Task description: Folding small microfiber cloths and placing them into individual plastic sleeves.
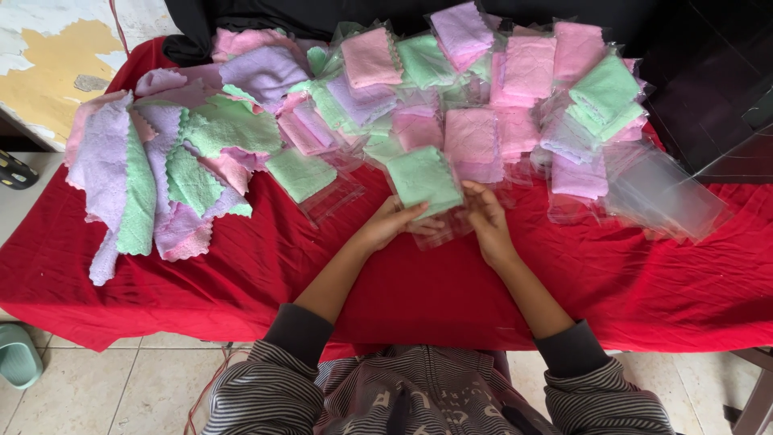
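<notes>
Lying on the wrinkled red tablecloth (241,274), a folded, fuzzy green microfibre cloth (424,179) in a clear plastic sleeve (439,229) is gripped at its lower edge by the left hand (392,221) and right hand (485,216), fingers closed upon it, forearms angled inward.

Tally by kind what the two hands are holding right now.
folded green cloth: 1
clear plastic bag: 1
Total: 2, held between the left hand and the right hand.
</notes>
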